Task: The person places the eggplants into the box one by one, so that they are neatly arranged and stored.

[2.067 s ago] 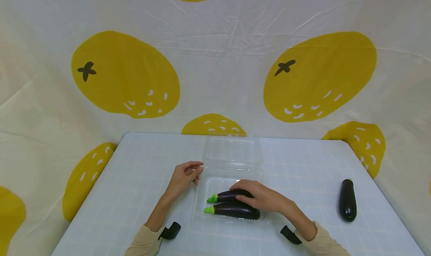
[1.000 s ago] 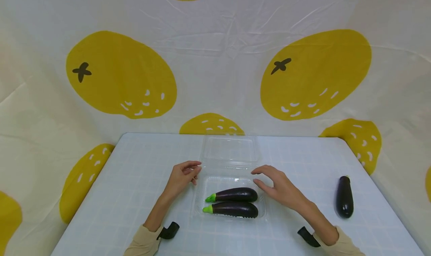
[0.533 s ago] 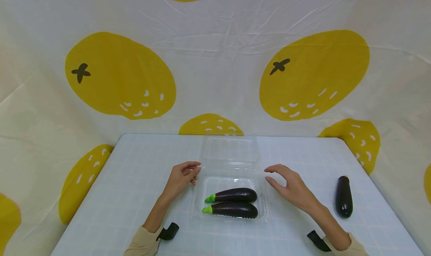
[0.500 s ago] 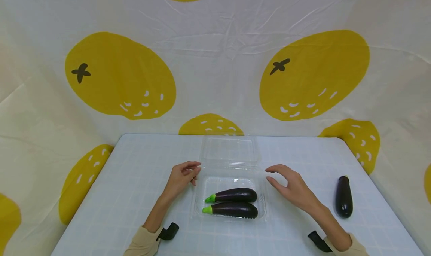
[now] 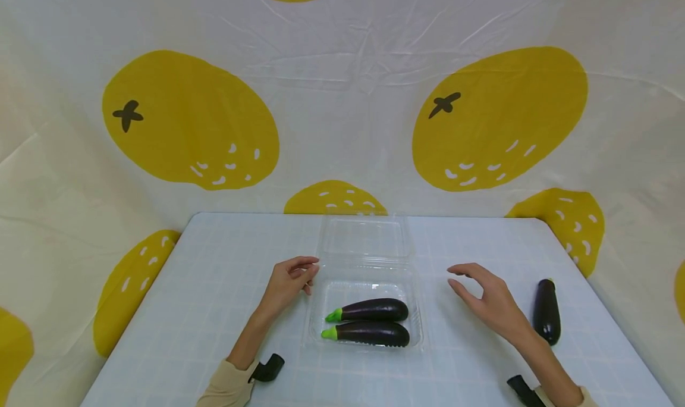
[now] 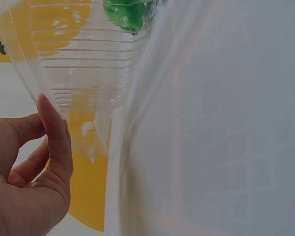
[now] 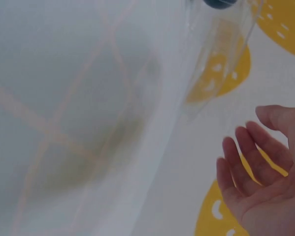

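Note:
Two dark purple eggplants with green stems, the far one [image 5: 377,309] and the near one [image 5: 374,334], lie side by side in a clear plastic clamshell container [image 5: 318,341]. Its lid [image 5: 366,237] is folded back toward the far table edge. My left hand [image 5: 286,285] stays at the container's left side, fingers loosely bent; in the left wrist view a digit tip meets the clear rim. My right hand [image 5: 495,303] hovers over the table right of the container, thumb and fingers spread, holding nothing. A third eggplant [image 5: 547,312] lies beyond it, partly overlapped by the right forearm.
A pale checked cloth covers the table [image 5: 241,240]. Behind it hangs a white curtain [image 5: 348,109] with large yellow fruit prints. Black wrist-camera mounts [image 5: 269,368] stick out below both wrists.
My right hand has let go of the far eggplant inside the container and moved right, toward the third eggplant. The left hand and the container have stayed in place.

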Available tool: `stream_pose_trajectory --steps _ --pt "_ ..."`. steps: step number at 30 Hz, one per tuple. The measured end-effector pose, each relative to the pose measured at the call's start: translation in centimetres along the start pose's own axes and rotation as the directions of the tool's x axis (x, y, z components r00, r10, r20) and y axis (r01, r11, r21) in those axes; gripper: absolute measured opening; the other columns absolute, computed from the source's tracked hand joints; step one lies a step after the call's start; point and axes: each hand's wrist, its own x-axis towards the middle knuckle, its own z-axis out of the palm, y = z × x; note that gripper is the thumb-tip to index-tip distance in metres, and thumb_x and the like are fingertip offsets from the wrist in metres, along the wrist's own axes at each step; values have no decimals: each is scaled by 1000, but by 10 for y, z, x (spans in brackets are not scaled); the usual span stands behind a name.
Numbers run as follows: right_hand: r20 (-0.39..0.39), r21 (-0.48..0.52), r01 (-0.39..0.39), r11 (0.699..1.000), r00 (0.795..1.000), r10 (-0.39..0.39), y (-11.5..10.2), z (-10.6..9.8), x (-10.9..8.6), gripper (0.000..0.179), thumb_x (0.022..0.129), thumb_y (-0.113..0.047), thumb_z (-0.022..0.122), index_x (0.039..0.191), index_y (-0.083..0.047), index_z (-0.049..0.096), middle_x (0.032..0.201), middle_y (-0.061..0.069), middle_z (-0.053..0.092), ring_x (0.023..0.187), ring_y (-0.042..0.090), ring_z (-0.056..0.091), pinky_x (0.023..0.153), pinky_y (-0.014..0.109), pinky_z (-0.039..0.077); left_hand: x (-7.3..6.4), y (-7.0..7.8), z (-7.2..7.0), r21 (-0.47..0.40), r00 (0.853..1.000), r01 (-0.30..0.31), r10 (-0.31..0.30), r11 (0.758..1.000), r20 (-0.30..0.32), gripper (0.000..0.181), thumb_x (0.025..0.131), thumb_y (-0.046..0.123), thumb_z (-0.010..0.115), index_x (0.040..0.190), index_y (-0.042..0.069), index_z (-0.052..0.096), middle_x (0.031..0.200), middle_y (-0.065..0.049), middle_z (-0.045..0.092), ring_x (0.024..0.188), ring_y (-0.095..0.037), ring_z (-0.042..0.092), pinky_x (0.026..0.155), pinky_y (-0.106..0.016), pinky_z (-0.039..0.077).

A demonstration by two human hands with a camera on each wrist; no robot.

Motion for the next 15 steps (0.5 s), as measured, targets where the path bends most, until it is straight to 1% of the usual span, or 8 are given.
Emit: stream_pose_trajectory --steps 7,12,15 --pt "-23 -37 -72 997 997 71 11 -11 -10 31 85 -2 82 114 -7 73 110 7 73 97 28 64 91 -1 33 0 0 0 -11 1000 -5 5 1000 2 32 98 12 72 124 -7 68 102 -25 67 61 -16 61 60 -23 55" --pt "-37 -73 -137 988 990 134 21 -20 -17 30 87 -4 81 116 -6 72 111 11 72 99 31 63 88 0 33 0 0 0 -12 1000 -12 13 1000 3 33 98 12 72 124 -7 68 102 -26 67 61 -16 61 60 -23 55" --pt "-55 -79 -156 985 987 152 27 -25 -21 30 88 -5 80 116 -5 71 112 13 72 99 33 63 88 -1 31 0 -1 0 -9 1000 -11 11 1000 1 32 98 12 72 124 -7 68 102 -26 67 61 -16 61 60 -23 55"
